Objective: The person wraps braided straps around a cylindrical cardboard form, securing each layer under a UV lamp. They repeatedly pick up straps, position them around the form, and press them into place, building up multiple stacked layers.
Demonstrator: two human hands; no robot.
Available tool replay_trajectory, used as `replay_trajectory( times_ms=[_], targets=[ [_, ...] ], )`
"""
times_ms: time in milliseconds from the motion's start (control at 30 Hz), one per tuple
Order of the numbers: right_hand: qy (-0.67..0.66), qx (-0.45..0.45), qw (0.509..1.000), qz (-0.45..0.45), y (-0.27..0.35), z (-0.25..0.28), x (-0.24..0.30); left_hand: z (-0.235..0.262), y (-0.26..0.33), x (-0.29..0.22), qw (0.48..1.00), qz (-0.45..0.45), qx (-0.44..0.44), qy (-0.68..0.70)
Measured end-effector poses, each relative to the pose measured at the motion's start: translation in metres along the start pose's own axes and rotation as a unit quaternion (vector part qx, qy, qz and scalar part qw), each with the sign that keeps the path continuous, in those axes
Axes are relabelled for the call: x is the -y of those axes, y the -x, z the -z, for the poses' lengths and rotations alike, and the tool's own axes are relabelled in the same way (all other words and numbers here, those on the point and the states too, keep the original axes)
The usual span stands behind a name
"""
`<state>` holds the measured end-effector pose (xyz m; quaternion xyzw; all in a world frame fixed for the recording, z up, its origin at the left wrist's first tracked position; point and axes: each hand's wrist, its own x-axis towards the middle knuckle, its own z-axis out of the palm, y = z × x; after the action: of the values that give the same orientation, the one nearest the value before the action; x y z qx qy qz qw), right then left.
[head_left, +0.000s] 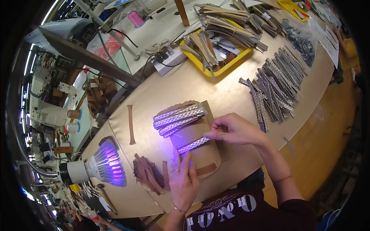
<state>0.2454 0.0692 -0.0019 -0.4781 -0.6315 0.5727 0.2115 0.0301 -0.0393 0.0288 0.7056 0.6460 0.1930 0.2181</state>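
A silvery braided strap (192, 145) lies across a brown board (189, 133) in front of me. My right hand (237, 130) pinches its right end between thumb and finger. At the other end, the long fingers of my left hand (184, 181) close about the strap's tip; the exact contact is partly hidden. Just beyond, several similar braided straps (179, 118) lie side by side on the far part of the board. A brown strip (206, 169) rests at the near edge of the board.
A lamp (110, 163) casts purple light from the left. Brown strips (148, 175) lie beside my left hand, another strip (131, 125) farther off. Many braided straps (277, 84) are spread at the right. A yellow tray (219, 71) of strips stands at the back.
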Motion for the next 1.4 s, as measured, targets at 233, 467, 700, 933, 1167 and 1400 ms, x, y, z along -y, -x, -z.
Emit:
replay_trajectory(
  times_ms=[233,467,700,933,1167,1400],
  targets=[
    [-0.047,0.000,0.999,0.001,-0.011,-0.008,-0.023,-0.001,-0.006,0.001,1.000,-0.008,-0.007,-0.012],
    [-0.076,0.009,0.997,-0.010,-0.009,-0.012,-0.027,-0.002,-0.006,0.000,1.000,-0.004,-0.010,-0.015],
    [-0.095,-0.020,0.995,-0.015,-0.014,-0.022,-0.037,-0.002,-0.005,0.000,1.000,-0.002,-0.012,-0.005],
    [-0.121,-0.008,0.991,-0.059,-0.018,-0.024,-0.050,-0.003,-0.006,0.001,1.000,-0.017,-0.021,-0.003],
    [-0.234,0.007,0.971,-0.048,-0.016,-0.027,-0.051,-0.002,-0.005,-0.007,1.000,0.000,-0.014,-0.028],
    [-0.164,-0.103,0.981,-0.005,-0.010,-0.047,-0.056,-0.002,-0.005,-0.007,1.000,0.006,-0.016,-0.019]
  ],
)
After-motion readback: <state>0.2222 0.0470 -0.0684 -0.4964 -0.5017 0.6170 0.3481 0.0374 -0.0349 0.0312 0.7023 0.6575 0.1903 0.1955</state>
